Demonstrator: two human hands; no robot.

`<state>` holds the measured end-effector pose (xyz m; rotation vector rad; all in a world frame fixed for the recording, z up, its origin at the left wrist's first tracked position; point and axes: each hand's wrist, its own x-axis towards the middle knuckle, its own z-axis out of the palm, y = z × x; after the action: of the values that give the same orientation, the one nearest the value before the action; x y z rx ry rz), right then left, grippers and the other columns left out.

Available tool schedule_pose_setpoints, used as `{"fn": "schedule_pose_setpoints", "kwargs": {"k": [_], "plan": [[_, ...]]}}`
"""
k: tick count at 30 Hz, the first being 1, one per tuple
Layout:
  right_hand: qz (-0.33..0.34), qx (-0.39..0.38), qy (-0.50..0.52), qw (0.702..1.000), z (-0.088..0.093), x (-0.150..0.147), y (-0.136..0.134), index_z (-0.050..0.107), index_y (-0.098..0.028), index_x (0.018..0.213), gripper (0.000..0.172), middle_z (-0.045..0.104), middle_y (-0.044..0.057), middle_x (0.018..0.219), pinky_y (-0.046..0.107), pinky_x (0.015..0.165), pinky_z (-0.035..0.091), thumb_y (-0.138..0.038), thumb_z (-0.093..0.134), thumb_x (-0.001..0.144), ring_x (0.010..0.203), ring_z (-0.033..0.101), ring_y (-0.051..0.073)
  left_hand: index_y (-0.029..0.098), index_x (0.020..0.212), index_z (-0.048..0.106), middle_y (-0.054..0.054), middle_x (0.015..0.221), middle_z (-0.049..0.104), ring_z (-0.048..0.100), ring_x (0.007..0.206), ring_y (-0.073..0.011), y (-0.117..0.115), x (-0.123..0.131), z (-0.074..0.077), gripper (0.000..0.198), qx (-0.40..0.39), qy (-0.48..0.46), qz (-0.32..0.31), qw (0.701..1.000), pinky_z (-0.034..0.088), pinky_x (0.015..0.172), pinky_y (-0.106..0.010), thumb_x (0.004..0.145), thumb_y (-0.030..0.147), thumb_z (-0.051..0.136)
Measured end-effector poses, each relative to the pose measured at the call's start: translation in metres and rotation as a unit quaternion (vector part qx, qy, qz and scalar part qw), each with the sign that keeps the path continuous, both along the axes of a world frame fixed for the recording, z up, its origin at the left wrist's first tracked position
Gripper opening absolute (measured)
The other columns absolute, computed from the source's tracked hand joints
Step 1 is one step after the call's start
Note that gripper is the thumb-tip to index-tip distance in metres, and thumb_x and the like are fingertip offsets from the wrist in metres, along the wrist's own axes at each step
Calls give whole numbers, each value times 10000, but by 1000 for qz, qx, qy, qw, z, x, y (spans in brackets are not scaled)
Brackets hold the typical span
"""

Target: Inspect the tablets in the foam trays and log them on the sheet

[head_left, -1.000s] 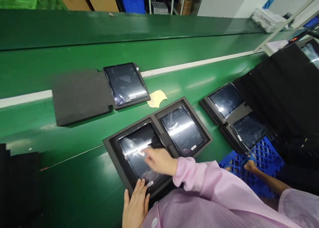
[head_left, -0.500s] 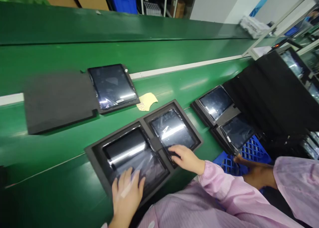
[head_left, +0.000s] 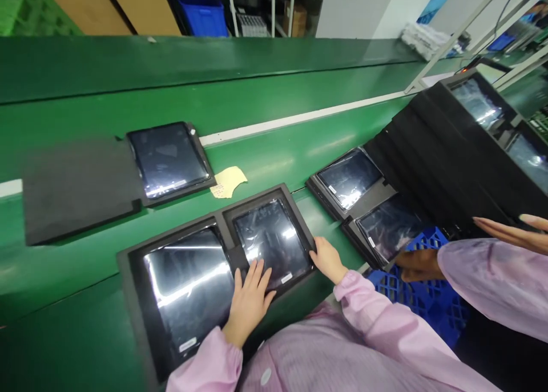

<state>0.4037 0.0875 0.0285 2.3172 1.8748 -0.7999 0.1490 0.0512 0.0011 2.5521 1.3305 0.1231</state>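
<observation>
A black foam tray [head_left: 132, 278] lies on the green belt right before me, with two film-covered tablets in its pockets. My left hand [head_left: 248, 303] rests flat, fingers stretched, on the near edge of the right tablet [head_left: 272, 241]. My right hand [head_left: 327, 261] grips the tray's right edge beside that tablet, fingers curled over the rim. The left tablet [head_left: 188, 283] lies untouched in its pocket.
Further up the belt [head_left: 278, 84] lies another tray [head_left: 72, 186] with one tablet [head_left: 166, 158], and a yellow paper scrap [head_left: 226, 181]. At right, a stack of black trays [head_left: 445, 152] leans over a blue crate [head_left: 423, 300]; another person's hands [head_left: 419, 263] hold it.
The tray has slid left along the belt. My left hand moved from the left tablet to the right one. My right hand moved from the right tablet to the tray's right edge.
</observation>
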Motion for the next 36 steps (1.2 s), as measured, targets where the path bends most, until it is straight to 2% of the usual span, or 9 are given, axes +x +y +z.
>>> {"fn": "schedule_pose_setpoints", "kwargs": {"k": [6, 12, 17, 21, 24, 27, 31, 34, 36], "plan": [[31, 85, 39, 995, 5, -8, 39, 488, -153, 1286, 444, 519, 138, 1188, 393, 968, 425, -232, 570, 857, 1111, 486, 247, 154, 1125, 599, -137, 1258, 559, 514, 1165, -267, -10, -3, -21, 334, 22, -69, 77, 994, 40, 1110, -523, 910, 273, 373], [113, 156, 65, 979, -16, -38, 137, 628, -196, 1135, 289, 317, 128, 1419, 498, 1054, 265, -227, 602, 849, 1320, 211, 319, 138, 1194, 504, -112, 1158, 629, 598, 1046, -220, 3, -9, -17, 338, -17, -124, 142, 982, 76, 1124, -445, 912, 238, 347], [163, 166, 86, 969, -29, -50, 167, 692, -150, 883, 125, 334, 131, 1419, 533, 1071, 163, -211, 585, 863, 1333, 166, 333, 181, 1161, 506, -43, 1031, 688, 602, 1037, -231, 10, -14, -22, 316, -89, -183, 211, 956, 207, 1102, -457, 896, 291, 372], [242, 142, 129, 951, -11, -47, 136, 664, -163, 822, 198, 571, 103, 1169, 497, 1060, 224, -186, 489, 913, 1161, 426, 253, 191, 1294, 410, -59, 1053, 679, 520, 1159, -282, 14, -9, -15, 511, -207, -231, 358, 881, 373, 1001, -490, 852, 448, 416], [352, 82, 202, 910, 18, -38, 82, 637, -195, 710, 166, 641, 5, 745, 324, 906, 425, -207, 578, 865, 797, 577, 160, 170, 1436, 119, -70, 1057, 677, 479, 1210, -260, 19, -7, -5, 786, -283, -302, 444, 795, 304, 1057, -501, 818, 508, 467], [389, -30, 395, 831, 45, -21, 37, 633, -193, 824, 83, 674, -26, 795, 184, 720, 477, -221, 577, 878, 740, 616, 104, 166, 1250, 467, -79, 1001, 692, 497, 1190, -266, 21, -14, -2, 622, -331, -371, 442, 747, 197, 1117, -478, 761, 543, 533], [236, 50, 366, 899, 39, 10, 18, 613, -152, 1040, 221, 667, 74, 1060, 306, 966, 429, -118, 434, 915, 1067, 576, 147, 189, 707, 630, -90, 984, 694, 483, 1198, -309, 21, -31, -11, 346, -383, -398, 399, 732, 149, 1131, -482, 723, 531, 579], [337, 105, 256, 900, 12, 24, 11, 625, -200, 1107, 328, 626, 78, 1166, 541, 1103, 177, -63, 476, 849, 1287, 384, 224, 174, 1005, 601, -120, 1084, 658, 532, 1143, -299, 25, -34, -21, 396, -365, -403, 404, 735, 301, 1066, -490, 762, 482, 550], [429, 101, 263, 858, -3, 26, 4, 596, -217, 1177, 372, 604, 70, 1204, 520, 1113, 174, -70, 475, 857, 1292, 379, 206, 162, 1274, 436, -140, 1141, 630, 525, 1157, -281, 30, -31, -25, 557, -303, -368, 368, 798, 327, 1049, -476, 799, 447, 496]]}}
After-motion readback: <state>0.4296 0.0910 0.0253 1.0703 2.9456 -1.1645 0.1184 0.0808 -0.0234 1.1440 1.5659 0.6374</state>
